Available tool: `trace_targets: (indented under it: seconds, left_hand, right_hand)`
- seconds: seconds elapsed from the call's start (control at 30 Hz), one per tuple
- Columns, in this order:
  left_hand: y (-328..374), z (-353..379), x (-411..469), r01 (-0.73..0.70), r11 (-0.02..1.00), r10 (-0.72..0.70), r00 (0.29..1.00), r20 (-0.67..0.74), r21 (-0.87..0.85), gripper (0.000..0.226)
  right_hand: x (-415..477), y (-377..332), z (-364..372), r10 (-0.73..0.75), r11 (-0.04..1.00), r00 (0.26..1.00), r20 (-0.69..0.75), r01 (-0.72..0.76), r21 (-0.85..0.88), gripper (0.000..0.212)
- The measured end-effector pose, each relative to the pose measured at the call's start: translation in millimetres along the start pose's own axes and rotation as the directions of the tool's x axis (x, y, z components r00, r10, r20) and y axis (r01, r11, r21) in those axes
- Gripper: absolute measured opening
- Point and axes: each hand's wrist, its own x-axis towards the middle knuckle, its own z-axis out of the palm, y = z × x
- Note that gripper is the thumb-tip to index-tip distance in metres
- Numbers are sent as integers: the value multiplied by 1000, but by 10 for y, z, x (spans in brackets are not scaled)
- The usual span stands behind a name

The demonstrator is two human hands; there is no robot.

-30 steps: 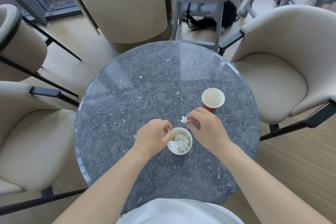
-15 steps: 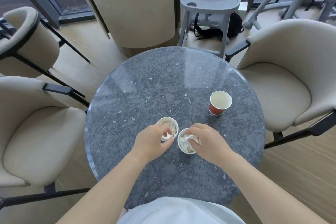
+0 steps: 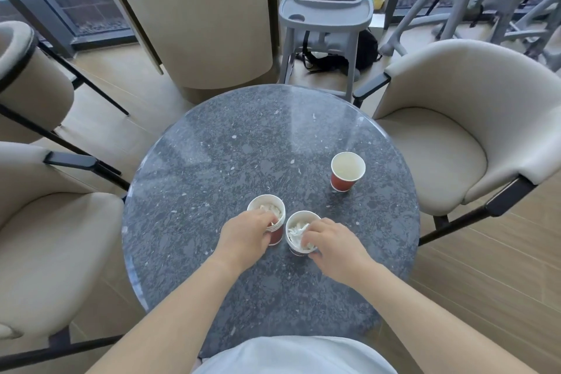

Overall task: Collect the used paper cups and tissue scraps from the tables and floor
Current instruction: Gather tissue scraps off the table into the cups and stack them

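Reaching over a round grey table [image 3: 212, 161], a person works both hands at two red paper cups near its front edge. Seen from the head camera, the left hand [image 3: 246, 237] curls around the left cup [image 3: 265, 206], fingers closed over its near rim; that cup appears to be a stack of several, with tissue [image 3: 270, 209] inside. The right hand [image 3: 331, 240] grips the right cup [image 3: 299, 229], which stands just beside the stack; its fingertips lie over the near rim and touch the crumpled white tissue scraps [image 3: 296, 232] filling it. A third cup [image 3: 347, 171] stands upright and alone on the table's right side, well apart from both hands; its pale inside shows no scraps. Beige armchairs flank the table, one to the left [image 3: 54, 237] and one to the right [image 3: 449, 136]. Beyond the table's far edge stands a grey high chair [image 3: 326, 14], beside a wide beige column [image 3: 197, 18].
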Motion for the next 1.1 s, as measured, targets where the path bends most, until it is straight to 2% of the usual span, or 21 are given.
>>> trace_targets:
  seconds: [0.13,0.27,0.37,0.47,0.57,0.7,0.8,1.1]
  left_hand:
    - [55,-61,32,-4,999,2,998,-64,-33,25]
    - [93,-164,121,-10,997,1,992,-125,-72,27]
    - [140,-275,233,-23,995,7,987,-160,-97,29]
    - [213,-349,315,-36,993,14,983,-183,-114,30]
    - [297,-369,355,-52,991,31,985,-170,-120,31]
    - [358,-366,387,-65,991,46,987,-153,-121,33]
    - [355,-357,385,-63,990,45,989,-140,-129,32]
    - [274,-284,374,-32,994,21,994,-107,-103,30]
  right_hand:
    - [45,60,-105,87,994,989,-118,-77,83,15]
    - [52,151,-371,133,982,949,-286,-87,170,9]
    - [41,206,-598,137,982,888,-439,-65,176,8]
    - [38,293,-810,138,987,805,-577,-61,150,16]
    - [54,407,-954,149,988,748,-646,-83,132,23]
    - [108,543,-1005,167,985,725,-668,-99,140,23]
    - [159,621,-977,182,983,736,-652,-116,144,22]
    - [305,827,-630,278,960,849,-450,-226,167,12]
